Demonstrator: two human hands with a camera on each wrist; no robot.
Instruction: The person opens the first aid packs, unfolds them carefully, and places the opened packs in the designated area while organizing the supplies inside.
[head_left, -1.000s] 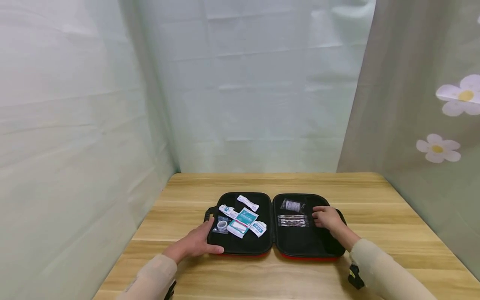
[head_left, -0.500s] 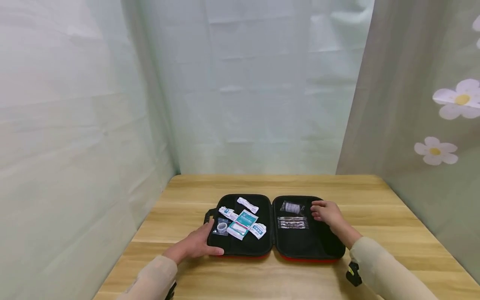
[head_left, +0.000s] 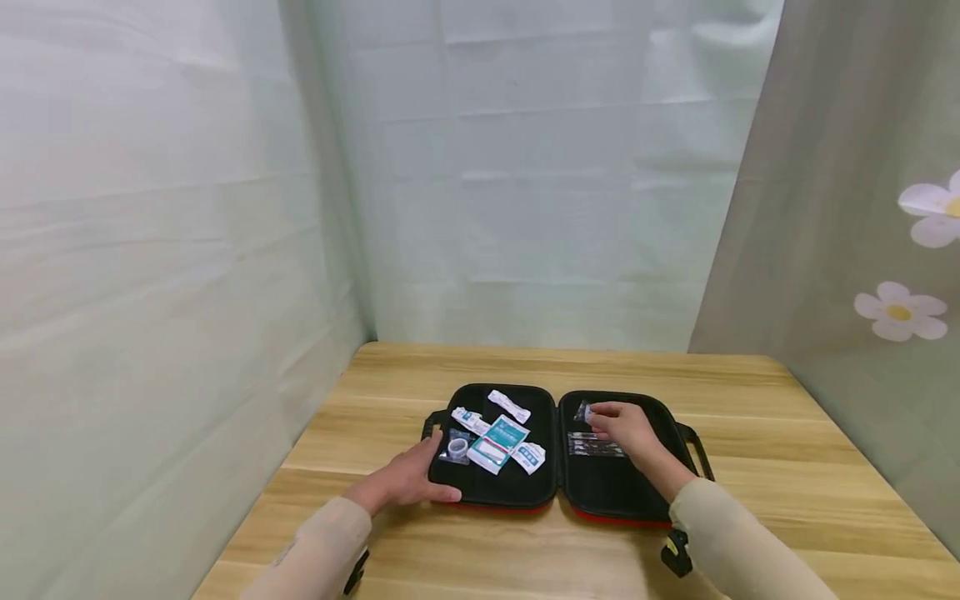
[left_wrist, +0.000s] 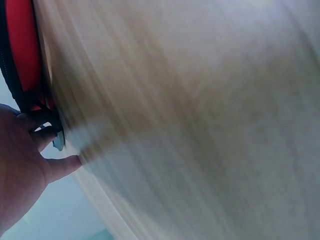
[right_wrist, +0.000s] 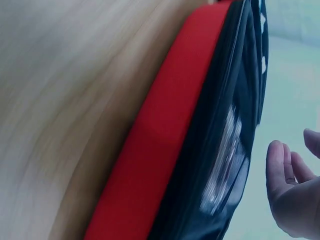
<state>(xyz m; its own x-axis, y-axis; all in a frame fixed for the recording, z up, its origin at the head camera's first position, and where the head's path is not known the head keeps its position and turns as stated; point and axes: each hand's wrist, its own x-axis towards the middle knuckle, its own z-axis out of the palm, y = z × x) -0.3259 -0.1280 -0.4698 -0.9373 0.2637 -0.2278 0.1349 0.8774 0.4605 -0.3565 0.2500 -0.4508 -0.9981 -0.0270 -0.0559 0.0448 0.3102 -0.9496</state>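
A red-shelled case with black lining (head_left: pixel 487 493) lies spread flat on the table, hinge in the middle. My left hand (head_left: pixel 411 477) rests against its left side, thumb along the front corner and fingers by the handle. Over the right half reaches my right hand (head_left: pixel 632 435), its fingertips right at a clear-wrapped roll (head_left: pixel 582 411) and covering most of it. In the right wrist view the fingers (right_wrist: pixel 276 165) are gently bent, with a gap to the thumb. Just below that hand, a row of slim sticks in clear wrap (head_left: pixel 592 445) is partly hidden.
The left half holds a teal and white packet (head_left: pixel 498 442), a bagged white roll of tape (head_left: pixel 457 448) and several small white packets (head_left: pixel 510 406). A black handle (head_left: pixel 699 450) sticks out at the right. Pale curtains (head_left: pixel 555 208) stand behind the wooden table (head_left: pixel 487 550).
My right hand has moved left from beside the wrapped roll to over it. The left hand stays at the case's left side. The head view has turned slightly left.
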